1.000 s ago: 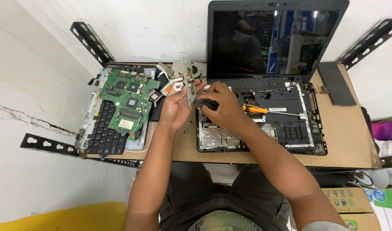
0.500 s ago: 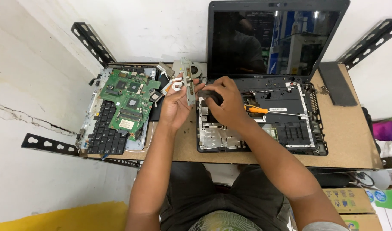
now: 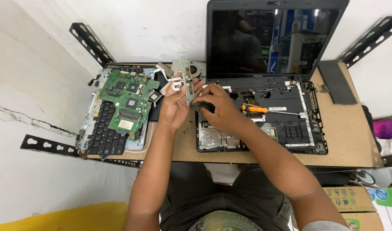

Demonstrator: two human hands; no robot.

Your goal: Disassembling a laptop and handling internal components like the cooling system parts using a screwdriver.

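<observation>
- Brown fibreboard makes the top of the desk point(image 3: 354, 128), a small slab resting on black slotted metal brackets against a white wall.
- Left of the open laptop point(image 3: 264, 85), a black keyboard point(image 3: 103, 137) lies in a pale tray-like cover, its keys facing up.
- A green circuit board point(image 3: 128, 102) rests on top of that keyboard, covering its upper right part.
- Between the circuit board and the laptop, the left hand point(image 3: 175, 105) is raised palm-inward with its fingers closed around a narrow grey metal strip point(image 3: 188, 83) that stands roughly upright.
- Behind the strip, near the laptop's left hinge corner, lies a cooling fan point(image 3: 196, 68) with a flat metal piece; details are too small to tell.
- The right hand point(image 3: 217, 107) sits just at the laptop's left edge, touching the left hand, fingers curled shut on a dark tool point(image 3: 200, 104) whose tip meets the lower part of the strip.
- The laptop's base is an opened black shell with the top cover off: its shallow bay shows bare metal plate at the left and black plastic framing at the right.
- Inside that bay, right of the right hand, an orange-handled screwdriver point(image 3: 264, 109) lies flat, shaft pointing right.
- The laptop's dark screen stands upright at the back.
- Right of the laptop, a dark grey flat pad point(image 3: 337, 81) lies on the desk.
</observation>
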